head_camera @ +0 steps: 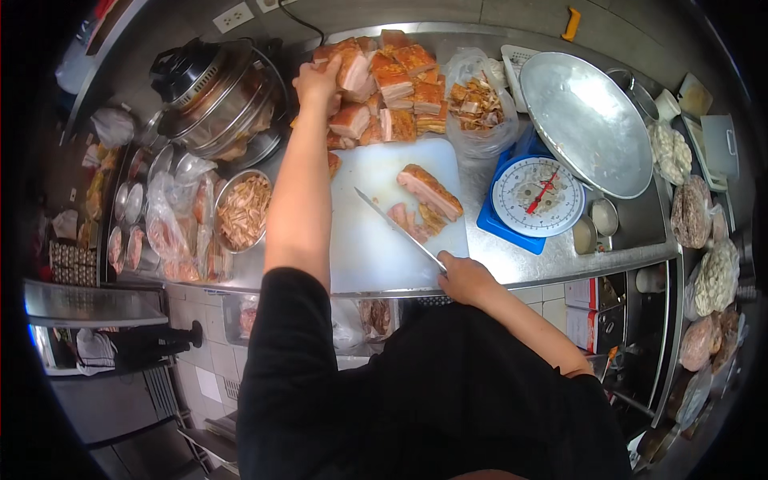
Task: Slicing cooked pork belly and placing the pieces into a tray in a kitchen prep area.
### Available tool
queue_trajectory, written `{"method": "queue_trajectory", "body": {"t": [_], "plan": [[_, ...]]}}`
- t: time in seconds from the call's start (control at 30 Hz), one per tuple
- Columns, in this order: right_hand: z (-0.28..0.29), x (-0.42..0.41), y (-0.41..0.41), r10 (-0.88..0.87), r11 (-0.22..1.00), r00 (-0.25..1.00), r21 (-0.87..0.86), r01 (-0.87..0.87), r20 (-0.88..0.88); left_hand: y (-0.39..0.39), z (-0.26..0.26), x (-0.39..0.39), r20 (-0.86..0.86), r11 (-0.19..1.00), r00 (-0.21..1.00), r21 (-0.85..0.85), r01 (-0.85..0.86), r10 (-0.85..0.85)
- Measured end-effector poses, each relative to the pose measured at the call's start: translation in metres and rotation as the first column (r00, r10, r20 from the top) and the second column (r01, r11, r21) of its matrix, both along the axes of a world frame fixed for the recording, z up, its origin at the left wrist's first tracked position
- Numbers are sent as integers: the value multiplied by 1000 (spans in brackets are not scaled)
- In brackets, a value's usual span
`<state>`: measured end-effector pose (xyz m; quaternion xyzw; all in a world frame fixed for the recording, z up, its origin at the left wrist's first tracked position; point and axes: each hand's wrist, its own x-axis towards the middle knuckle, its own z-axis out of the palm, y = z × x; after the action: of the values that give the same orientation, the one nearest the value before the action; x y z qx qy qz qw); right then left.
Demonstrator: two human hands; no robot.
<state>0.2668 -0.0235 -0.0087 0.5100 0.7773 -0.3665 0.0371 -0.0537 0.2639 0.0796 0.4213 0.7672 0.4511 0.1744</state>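
Note:
My left hand reaches to the far side of the counter and grips a block of roast pork belly at the edge of a pile. Part of that grip is hidden behind the hand. In my right hand, at the counter's front edge, is a kitchen knife; its blade points away and to the left over the white cutting board. A strip of crisp-skinned pork belly lies on the board's right half. Small cut pork pieces rest between it and the blade.
Beyond the board is the pile of pork belly blocks. A plastic bag of pork scraps and a dial scale with a large metal pan stand right. Left are a bowl of shredded meat and a glass-bowl oven.

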Motion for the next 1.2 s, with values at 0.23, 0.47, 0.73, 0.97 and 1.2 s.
{"method": "queue_trajectory", "body": {"t": [0.23,0.47,0.73,0.97,1.2], "plan": [[1,-2,2,-5,1000,1000,-21,5,-4,32,-32,-13,-329,981,925,-25,194,-191],[4,-2,4,20,1000,1000,-8,-20,18,-7,-21,25,-603,980,782,3,199,-157],[4,-1,-3,4,1000,1000,7,-3,-8,-13,-32,3,-758,974,628,-41,221,-175],[13,31,-4,-258,963,929,3,269,-266,-120,-31,23,-145,930,977,314,193,-154],[46,48,14,-389,909,851,6,417,-352,-233,-158,76,-151,892,881,-25,450,-449]]}}
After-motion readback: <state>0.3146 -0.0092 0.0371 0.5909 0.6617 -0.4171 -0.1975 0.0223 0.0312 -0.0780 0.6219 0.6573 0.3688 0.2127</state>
